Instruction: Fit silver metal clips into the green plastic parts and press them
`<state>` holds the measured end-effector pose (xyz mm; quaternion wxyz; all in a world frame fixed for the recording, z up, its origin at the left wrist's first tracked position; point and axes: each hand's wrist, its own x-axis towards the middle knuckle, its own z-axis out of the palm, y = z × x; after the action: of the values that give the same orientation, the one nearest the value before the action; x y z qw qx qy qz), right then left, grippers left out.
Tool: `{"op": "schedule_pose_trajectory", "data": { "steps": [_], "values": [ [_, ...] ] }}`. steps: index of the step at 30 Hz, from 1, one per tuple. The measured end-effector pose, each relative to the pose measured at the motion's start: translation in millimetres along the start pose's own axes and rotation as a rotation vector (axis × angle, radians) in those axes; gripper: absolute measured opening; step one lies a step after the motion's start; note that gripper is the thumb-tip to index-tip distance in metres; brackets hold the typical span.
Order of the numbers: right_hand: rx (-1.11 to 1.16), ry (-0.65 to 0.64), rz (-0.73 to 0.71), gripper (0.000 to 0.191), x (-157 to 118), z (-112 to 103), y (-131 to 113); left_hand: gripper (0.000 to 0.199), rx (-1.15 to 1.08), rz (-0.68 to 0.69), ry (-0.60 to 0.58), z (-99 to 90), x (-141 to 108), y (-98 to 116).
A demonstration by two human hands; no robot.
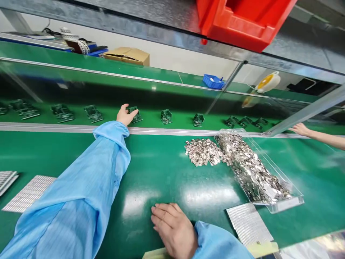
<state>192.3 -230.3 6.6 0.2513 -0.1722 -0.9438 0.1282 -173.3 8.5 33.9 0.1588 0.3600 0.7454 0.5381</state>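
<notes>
Left hand (125, 116): at circuit board (138, 117), beside its thumb; grip cannot be told. Right hand (175, 228): flat, unclenched. Apparent step: board handling; next move calls for careful thumb control

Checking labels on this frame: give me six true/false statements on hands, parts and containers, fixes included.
1. The left hand is at a circuit board. True.
2. The right hand is holding a circuit board. False: it lies back up on the green table, well away from the boards.
3. A loose pile of metal pieces lies beside the clear tray. True.
4. The red bin sits on the green table. False: it is up at the metal shelf.
5. Another person's hand shows near the picture's right edge. True.
6. The wearer's sleeves are red. False: they are light blue.
</notes>
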Motion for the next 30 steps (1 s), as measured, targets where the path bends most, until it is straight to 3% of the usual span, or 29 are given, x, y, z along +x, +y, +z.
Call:
{"op": "schedule_pose_trajectory", "data": {
  "steps": [2,5,7,10,12,14,17,21,23,27,30],
  "values": [
    [0.038,0.053,0.025,0.026,-4.8,-3.1,-1.0,0.054,-0.013,0.001,0.032,8.4,-2.0,0.9],
    [0.092,0.11,0.098,0.028,-3.1,-3.3,-1.9,0.047,-0.037,0.018,0.102,15.6,-19.3,13.3],
    [0.151,0.166,0.155,0.028,-0.7,-3.7,-1.4,0.045,-0.067,0.052,0.097,17.2,-44.7,24.9],
    [0.292,0.258,0.241,0.026,7.6,-10.1,11.7,0.044,-0.122,0.13,-0.051,13.5,-104.5,35.4],
    [0.272,0.266,0.396,0.022,20.6,-19.6,35.1,0.045,-0.13,0.169,-0.184,6.2,-150.8,34.7],
    [0.098,0.225,0.668,0.019,40.2,-31.9,69.5,0.047,-0.107,0.177,-0.286,-4.8,-192.1,29.2],
    [-0.071,0.23,0.886,0.024,74.5,-50.7,126.7,0.059,-0.087,0.137,-0.395,-24.5,-230.9,18.5],
    [-0.194,0.129,1.038,0.02,109.9,-64.5,176.5,0.102,0.032,0.175,-0.54,-45.0,-243.7,9.7],
    [-0.214,0.036,1.091,0.013,119.9,-64.4,187.0,0.109,0.145,0.206,-0.559,-48.2,-242.8,7.7],
    [-0.211,-0.099,1.159,0.009,130.1,-60.1,194.7,0.096,0.257,0.277,-0.546,-43.4,-239.1,6.4],
    [-0.169,-0.112,1.177,0.009,134.2,-63.5,191.8,0.075,0.25,0.357,-0.53,-39.3,-235.7,5.6]
  ]
}}
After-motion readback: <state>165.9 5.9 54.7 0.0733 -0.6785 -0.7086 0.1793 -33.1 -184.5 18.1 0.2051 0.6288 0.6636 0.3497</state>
